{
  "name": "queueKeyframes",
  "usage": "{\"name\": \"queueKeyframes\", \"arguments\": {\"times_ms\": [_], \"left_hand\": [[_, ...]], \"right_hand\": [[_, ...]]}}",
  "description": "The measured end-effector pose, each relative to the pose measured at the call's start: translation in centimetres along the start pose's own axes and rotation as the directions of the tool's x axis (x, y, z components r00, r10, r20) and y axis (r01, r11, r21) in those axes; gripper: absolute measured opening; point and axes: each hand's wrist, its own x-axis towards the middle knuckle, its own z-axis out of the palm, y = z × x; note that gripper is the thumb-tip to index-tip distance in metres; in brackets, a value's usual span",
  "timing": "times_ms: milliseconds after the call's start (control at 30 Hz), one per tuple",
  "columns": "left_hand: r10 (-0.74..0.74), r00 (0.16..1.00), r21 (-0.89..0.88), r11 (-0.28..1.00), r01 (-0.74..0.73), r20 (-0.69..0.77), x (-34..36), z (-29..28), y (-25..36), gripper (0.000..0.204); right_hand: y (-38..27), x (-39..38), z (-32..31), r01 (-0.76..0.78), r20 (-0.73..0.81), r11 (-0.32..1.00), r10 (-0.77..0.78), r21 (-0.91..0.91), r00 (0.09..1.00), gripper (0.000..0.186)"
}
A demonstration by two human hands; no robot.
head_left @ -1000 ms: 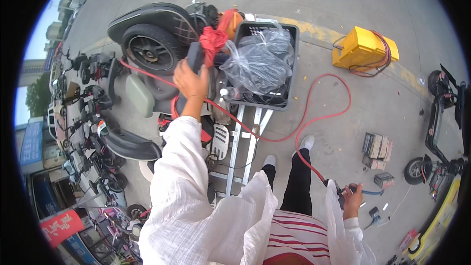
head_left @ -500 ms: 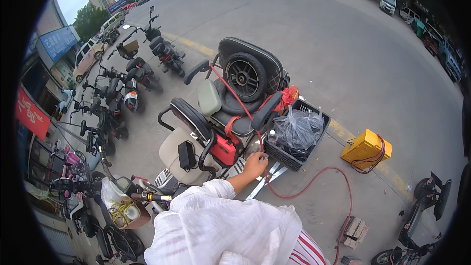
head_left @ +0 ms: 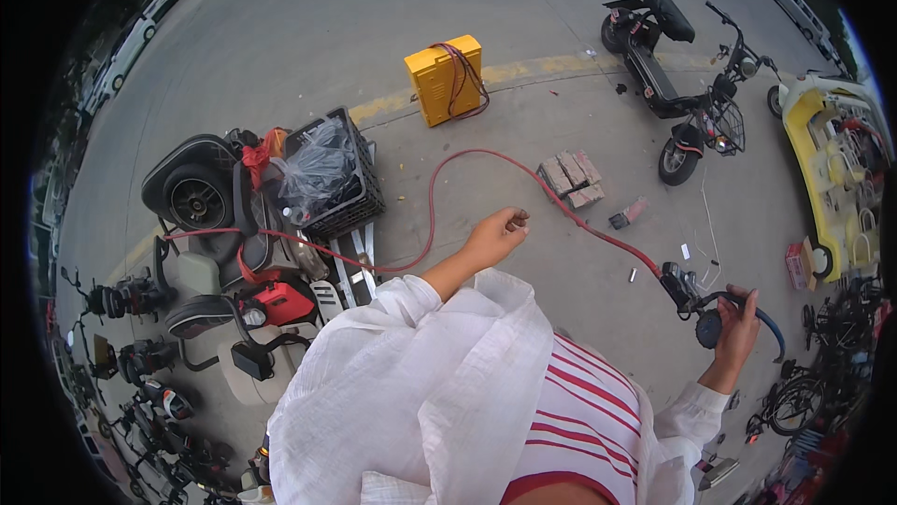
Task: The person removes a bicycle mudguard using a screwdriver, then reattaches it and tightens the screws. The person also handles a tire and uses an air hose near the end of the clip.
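Note:
My right hand [head_left: 736, 329] is closed around the dark hose [head_left: 768, 320] of a tire inflator [head_left: 687, 292], a black unit with a round gauge that hangs just left of my fingers. A red air hose [head_left: 455, 156] joins the inflator and winds across the pavement to the seats of a mobility scooter [head_left: 234, 267]. Above the ground, near the middle, my left hand [head_left: 497, 234] has its fingers curled in, and nothing shows in them. On the scooter lie a spare wheel [head_left: 198, 199] and a red box [head_left: 283, 303].
Beside the scooter stands a black crate [head_left: 360, 195] with plastic bags. Farther off is a yellow case [head_left: 439, 85] wrapped with a cable. Bricks [head_left: 572, 178] lie ahead. An electric scooter [head_left: 668, 71] and a yellow vehicle [head_left: 811, 187] stand to the right, above parked bikes [head_left: 794, 402].
My view has swung right. My left hand has left the red hose by the crate. My right hand, unseen before, now shows with the inflator.

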Motion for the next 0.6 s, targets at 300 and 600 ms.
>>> {"name": "queueKeyframes", "arguments": {"times_ms": [300,600], "left_hand": [[0.318,0.876,0.372,0.812,-0.449,0.363,9.1,25.9,7.4,0.108],[0.343,0.749,0.216,0.815,-0.538,0.567,25.9,39.6,4.7,0.047]], "right_hand": [[-13.8,2.2,-10.9,0.380,-0.090,0.924,-0.382,-0.037,0.920,0.047],[-14.0,2.5,-13.8,0.370,-0.427,0.918,-0.394,-0.141,0.814,0.053]]}}
